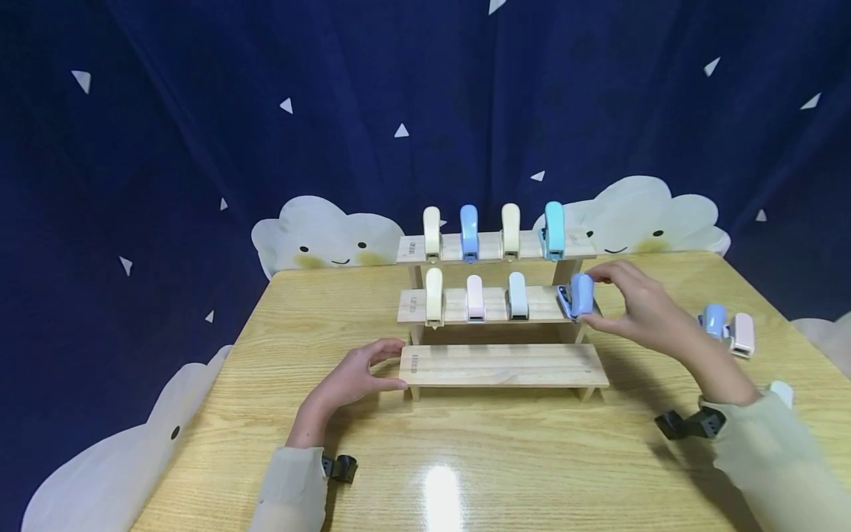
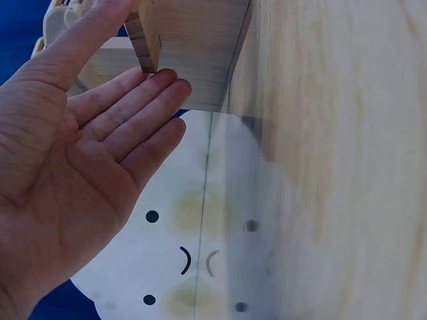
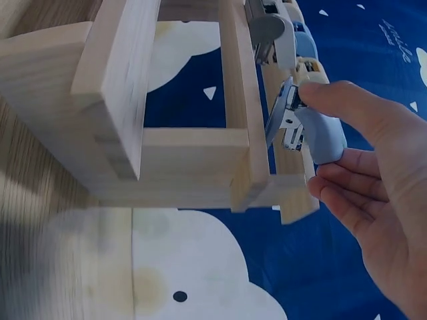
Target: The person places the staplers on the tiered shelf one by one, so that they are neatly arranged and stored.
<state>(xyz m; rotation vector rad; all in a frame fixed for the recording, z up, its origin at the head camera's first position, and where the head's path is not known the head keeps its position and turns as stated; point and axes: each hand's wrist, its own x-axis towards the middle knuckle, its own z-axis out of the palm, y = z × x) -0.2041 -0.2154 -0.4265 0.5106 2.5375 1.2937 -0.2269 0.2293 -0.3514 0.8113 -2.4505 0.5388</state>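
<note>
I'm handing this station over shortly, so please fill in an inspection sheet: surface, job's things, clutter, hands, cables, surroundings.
Surface: wooden table, with a bright glare spot in front.
Job's things: rack with four staplers on its top tier and three more on the middle tier; a loose blue stapler and pink stapler on the right.
Clutter: white item behind the right sleeve, too hidden to identify.
Hands: left hand open at the rack's left end, contact unclear; right hand grips a tilted stapler at the middle tier's right end.
Cables: nothing seen.
Surroundings: dark blue curtain, white clouds.
</note>
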